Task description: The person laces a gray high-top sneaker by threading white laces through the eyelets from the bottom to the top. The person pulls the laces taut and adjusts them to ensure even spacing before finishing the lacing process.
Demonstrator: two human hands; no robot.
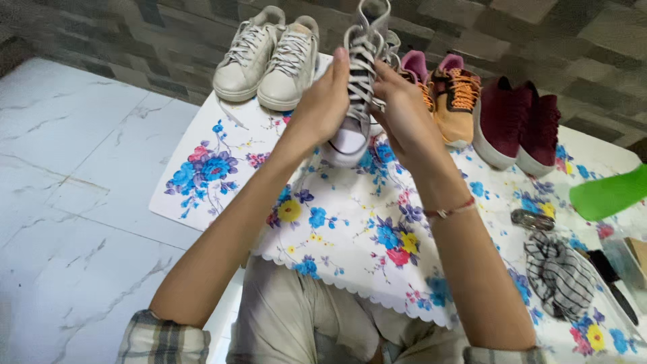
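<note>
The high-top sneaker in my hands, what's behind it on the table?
Behind the high-top sneaker only a sliver of another shoe shows, beside the pink-and-orange pair. The sneaker, left hand and right hand cover the rest.

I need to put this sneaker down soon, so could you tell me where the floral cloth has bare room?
The floral cloth is bare before the lap, between the left forearm and the striped rag. Its left corner below the beige sneakers is bare too. The far edge and right side are crowded.
</note>
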